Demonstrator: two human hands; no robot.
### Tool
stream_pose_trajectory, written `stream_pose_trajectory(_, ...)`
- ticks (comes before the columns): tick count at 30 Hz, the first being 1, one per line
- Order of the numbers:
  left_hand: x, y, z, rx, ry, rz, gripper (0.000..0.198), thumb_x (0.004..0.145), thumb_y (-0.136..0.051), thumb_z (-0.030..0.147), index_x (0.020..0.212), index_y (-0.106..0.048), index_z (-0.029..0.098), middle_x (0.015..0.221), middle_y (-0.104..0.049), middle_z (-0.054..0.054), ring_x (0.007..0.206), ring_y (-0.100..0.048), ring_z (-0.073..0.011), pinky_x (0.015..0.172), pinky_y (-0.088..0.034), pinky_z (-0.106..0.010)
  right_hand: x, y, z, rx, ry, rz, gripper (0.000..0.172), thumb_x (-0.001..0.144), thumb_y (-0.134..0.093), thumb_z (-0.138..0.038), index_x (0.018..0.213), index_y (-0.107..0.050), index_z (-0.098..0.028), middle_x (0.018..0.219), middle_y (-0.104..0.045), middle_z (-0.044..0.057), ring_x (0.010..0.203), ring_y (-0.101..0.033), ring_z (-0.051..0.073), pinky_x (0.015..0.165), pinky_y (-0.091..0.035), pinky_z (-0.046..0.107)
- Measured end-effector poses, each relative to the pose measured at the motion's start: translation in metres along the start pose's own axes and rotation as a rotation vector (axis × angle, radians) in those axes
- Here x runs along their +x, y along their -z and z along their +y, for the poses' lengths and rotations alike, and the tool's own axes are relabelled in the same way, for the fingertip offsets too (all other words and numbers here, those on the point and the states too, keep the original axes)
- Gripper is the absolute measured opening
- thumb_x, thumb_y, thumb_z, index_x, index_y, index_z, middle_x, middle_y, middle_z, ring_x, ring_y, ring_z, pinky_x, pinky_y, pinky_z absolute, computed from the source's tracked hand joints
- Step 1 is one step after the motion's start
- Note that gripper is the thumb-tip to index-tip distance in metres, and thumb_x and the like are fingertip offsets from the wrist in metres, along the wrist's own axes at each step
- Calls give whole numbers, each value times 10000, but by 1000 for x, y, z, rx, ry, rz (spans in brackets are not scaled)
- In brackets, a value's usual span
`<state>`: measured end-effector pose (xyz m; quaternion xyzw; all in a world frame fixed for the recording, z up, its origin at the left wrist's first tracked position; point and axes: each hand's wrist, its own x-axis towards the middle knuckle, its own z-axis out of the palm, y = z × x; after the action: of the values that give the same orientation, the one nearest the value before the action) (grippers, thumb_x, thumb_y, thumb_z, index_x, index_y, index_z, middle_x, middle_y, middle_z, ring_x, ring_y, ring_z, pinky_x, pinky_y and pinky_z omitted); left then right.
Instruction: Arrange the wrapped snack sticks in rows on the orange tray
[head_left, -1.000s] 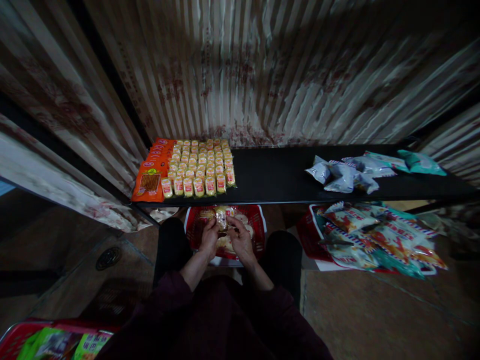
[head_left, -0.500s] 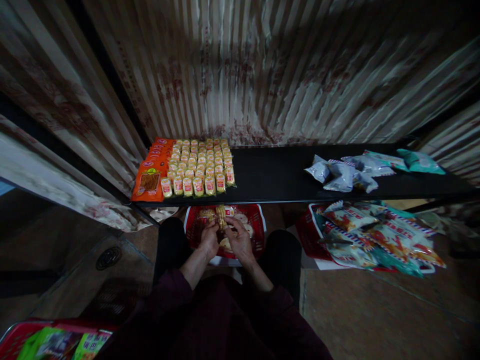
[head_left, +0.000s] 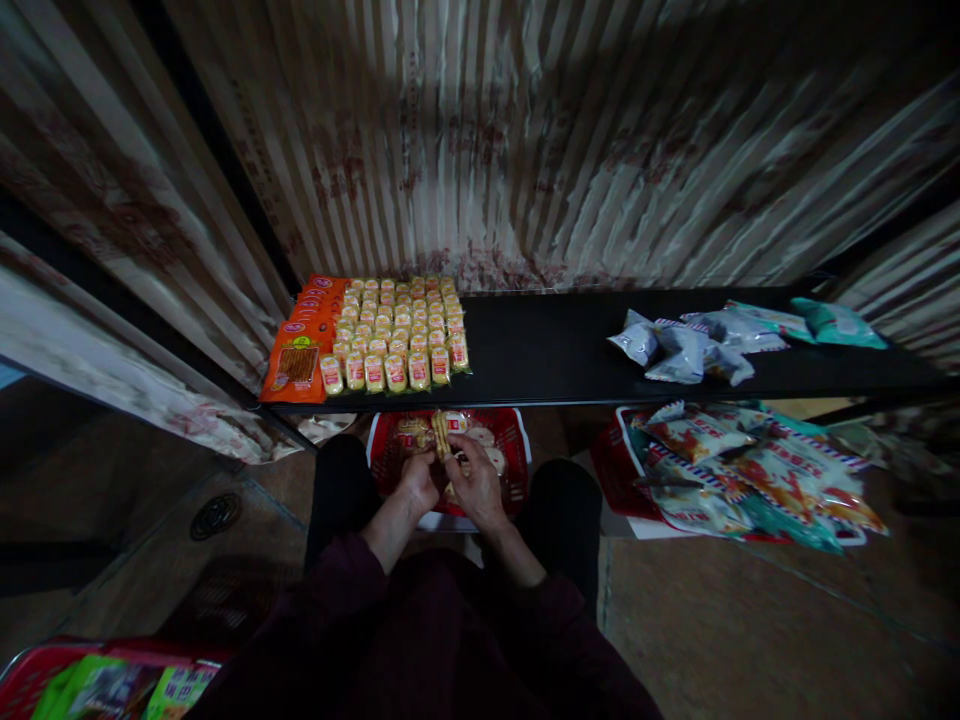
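Observation:
Both my hands are over a red basket (head_left: 512, 432) on the floor between my knees. My left hand (head_left: 419, 482) is closed, its fingertips against the lower left of a clear-wrapped pack of biscuits (head_left: 441, 432). My right hand (head_left: 478, 484) grips the same pack from its right side, fingers bent around it. The pack stands roughly upright above the basket. Further wrapped snacks (head_left: 411, 432) lie in the basket, partly hidden by my hands. On the black shelf (head_left: 536, 345) ahead, small yellow packets (head_left: 396, 345) stand in tight rows beside overlapping orange snack bags (head_left: 298, 345).
Silver-blue bags (head_left: 679, 350) and a teal bag (head_left: 846, 322) lie at the shelf's right. Below them, a second red basket (head_left: 619, 470) overflows with chip-like bags (head_left: 772, 470). Another red basket (head_left: 34, 665) holds green bags (head_left: 82, 688) at lower left. A striped curtain (head_left: 480, 140) hangs behind.
The biscuit pack has turned slightly and leans a little more between my fingers. My hands have shifted only slightly; the shelf goods stay put.

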<state>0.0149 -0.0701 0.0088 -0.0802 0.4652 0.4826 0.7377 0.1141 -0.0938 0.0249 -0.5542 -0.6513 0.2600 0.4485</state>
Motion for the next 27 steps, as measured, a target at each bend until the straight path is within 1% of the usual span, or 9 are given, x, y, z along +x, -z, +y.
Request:
stream_pose_trajectory(5,0,-1,0,-31,2,-28,171,729,-504,4,773,-615,126,640,-620,-27,565,-589,-120,580,-476,-225,0,0,1,-45,36,-15,206,859,-486,-246,1002,-628,-203,1075,-653,91,1049,-579,223,950,-452,404)
stream_pose_trajectory(8,-6,-4,1,-31,10,-55,177,754,-478,-4,755,-601,121,623,-609,-22,540,-572,-108,554,-455,-211,0,0,2,-56,47,5,207,868,-466,-243,994,-625,-202,1073,-649,94,1044,-580,221,944,-457,401)
stream_pose_trajectory(11,-10,-6,2,-24,5,-81,189,768,-462,-8,762,-599,121,627,-605,-20,535,-564,-103,559,-453,-214,-1,1,5,-84,46,25,220,859,-451,-211,990,-628,-203,1076,-645,93,1050,-575,222,952,-453,407)
stream_pose_trajectory(16,-13,-7,2,-17,-23,-123,165,774,-481,8,794,-596,124,670,-623,-24,547,-565,-99,530,-434,-207,-1,2,10,-148,57,37,288,832,-439,-144,1042,-631,-192,1097,-641,96,1068,-563,226,951,-454,409)
stream_pose_trajectory(19,-16,-9,3,5,-29,-104,146,777,-498,22,809,-593,128,679,-631,-24,562,-577,-103,521,-430,-206,-3,2,14,-174,73,39,341,821,-428,-116,1084,-630,-193,1139,-627,96,1105,-545,230,961,-447,415)
stream_pose_trajectory(23,-20,-10,4,19,-41,-100,140,753,-528,21,802,-597,133,668,-626,-13,564,-572,-97,538,-428,-207,-4,2,16,-161,71,38,363,808,-424,-100,1082,-637,-206,1147,-625,89,1099,-552,223,966,-449,410)
stream_pose_trajectory(27,-21,-8,4,65,-73,-95,135,683,-624,47,770,-590,144,672,-620,-2,573,-564,-91,560,-422,-208,-4,1,21,-117,37,52,346,808,-421,-113,1071,-631,-197,1118,-636,95,1069,-576,218,952,-465,405)
